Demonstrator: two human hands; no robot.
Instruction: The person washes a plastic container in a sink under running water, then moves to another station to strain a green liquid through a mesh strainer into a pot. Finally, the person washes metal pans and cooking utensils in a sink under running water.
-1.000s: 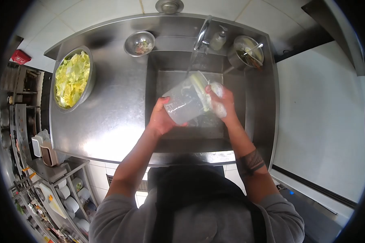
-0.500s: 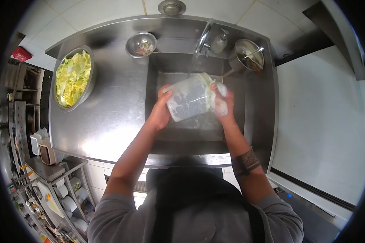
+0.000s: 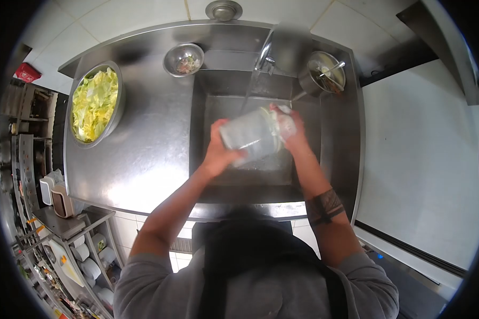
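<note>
A translucent plastic container (image 3: 250, 137) is tilted on its side over the steel sink (image 3: 250, 192), its rim toward the right. My left hand (image 3: 218, 151) grips its base end. At the rim my right hand (image 3: 294, 127) is closed on a whitish, soapy sponge or cloth (image 3: 286, 125), which touches the container. Motion blurs both hands somewhat. Water runs from the faucet (image 3: 264, 53) into the sink, just behind the container.
A large bowl of cut leafy greens (image 3: 95, 105) stands at the left of the counter (image 3: 138, 133). Behind, a small steel bowl (image 3: 184, 59) holds scraps. Right of the faucet is a pot with utensils (image 3: 324, 73). A shelf rack (image 3: 85, 239) stands lower left.
The container has turned and shifted slightly between my hands. My right hand has moved around its rim with the sponge or cloth. The soap bottle beside the faucet is now blurred out.
</note>
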